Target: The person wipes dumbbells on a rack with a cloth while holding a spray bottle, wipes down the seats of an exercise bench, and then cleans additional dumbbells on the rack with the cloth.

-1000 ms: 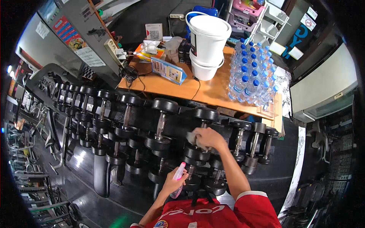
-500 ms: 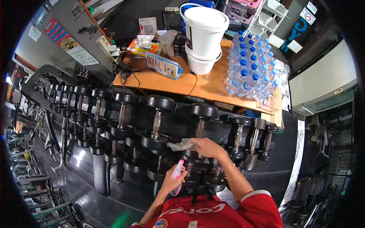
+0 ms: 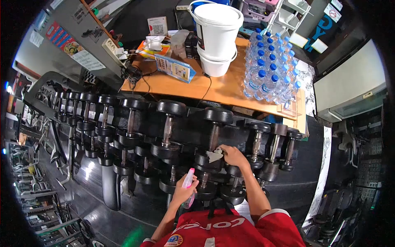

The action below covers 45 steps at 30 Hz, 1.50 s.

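Observation:
My right hand (image 3: 234, 156) grips a light grey cloth (image 3: 214, 155), which lies against the near head of a black dumbbell (image 3: 214, 131) on the upper rack row. That dumbbell's worn metal handle runs away from me. In my left hand (image 3: 184, 191) is a clear spray bottle (image 3: 189, 181) with a pink and white nozzle, held low in front of my red shirt. Next to the wiped dumbbell stands another black dumbbell (image 3: 168, 129) on the left. To the right sits a dumbbell with a shiny handle (image 3: 257, 144).
Behind the rack is a wooden desk (image 3: 230, 88) bearing stacked white buckets (image 3: 218, 31), a pack of water bottles (image 3: 269, 70), a desk calendar (image 3: 175, 68) and tangled cables (image 3: 133, 78). A white fridge-like cabinet (image 3: 349, 84) stands at the right. Gym machines line the left.
My right hand and the cloth have moved right, from between two dumbbells onto the near head of the right one. The left hand with the spray bottle has shifted slightly left.

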Each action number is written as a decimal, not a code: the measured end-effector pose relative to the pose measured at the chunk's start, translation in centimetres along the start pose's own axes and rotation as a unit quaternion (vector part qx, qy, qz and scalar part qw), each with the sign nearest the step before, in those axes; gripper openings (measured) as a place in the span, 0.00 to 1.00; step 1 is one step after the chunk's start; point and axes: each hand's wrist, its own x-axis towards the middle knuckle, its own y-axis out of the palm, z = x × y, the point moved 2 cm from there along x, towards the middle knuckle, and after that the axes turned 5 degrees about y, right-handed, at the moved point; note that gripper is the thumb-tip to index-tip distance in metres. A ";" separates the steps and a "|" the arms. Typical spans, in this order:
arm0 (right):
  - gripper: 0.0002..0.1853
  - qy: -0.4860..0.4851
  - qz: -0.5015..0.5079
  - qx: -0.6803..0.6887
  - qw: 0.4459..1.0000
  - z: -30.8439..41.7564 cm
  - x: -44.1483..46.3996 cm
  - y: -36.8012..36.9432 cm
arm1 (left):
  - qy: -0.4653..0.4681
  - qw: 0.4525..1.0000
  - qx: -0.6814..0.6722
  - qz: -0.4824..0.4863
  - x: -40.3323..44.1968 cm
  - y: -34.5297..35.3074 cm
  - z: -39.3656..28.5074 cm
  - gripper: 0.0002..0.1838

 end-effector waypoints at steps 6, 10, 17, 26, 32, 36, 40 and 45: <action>0.19 -0.127 0.074 0.086 0.985 6.8 -2.9 -2.9 | -0.002 1.000 -0.007 -0.021 -0.6 -0.5 0.3 0.09; 0.12 -0.225 -0.047 -0.030 0.973 9.7 -0.5 1.3 | 0.013 1.000 0.013 -0.013 -0.4 -0.4 0.5 0.09; 0.12 -0.211 -0.025 -0.258 0.942 10.5 2.3 5.9 | 0.036 0.999 0.003 -0.035 -0.9 -0.1 -0.7 0.09; 0.24 -0.339 -0.188 -0.079 0.918 2.7 -7.8 1.8 | 0.027 0.997 -0.006 -0.067 -2.6 -2.1 1.0 0.09; 0.21 -0.347 -0.215 -0.142 0.902 6.3 -6.4 3.4 | 0.034 0.997 -0.019 -0.062 -2.6 -2.1 1.1 0.10; 0.11 -0.288 -0.134 -0.318 0.893 10.9 -2.2 7.1 | 0.046 0.997 -0.029 -0.062 -2.9 -1.7 0.4 0.09; 0.11 -0.165 -0.005 -0.493 0.854 13.0 2.1 12.4 | 0.053 0.994 -0.024 -0.094 -3.5 -1.5 -0.2 0.09; 0.10 -0.125 -0.007 -0.568 0.813 12.3 3.2 14.7 | 0.044 0.991 -0.035 -0.120 -4.6 -1.4 -0.1 0.09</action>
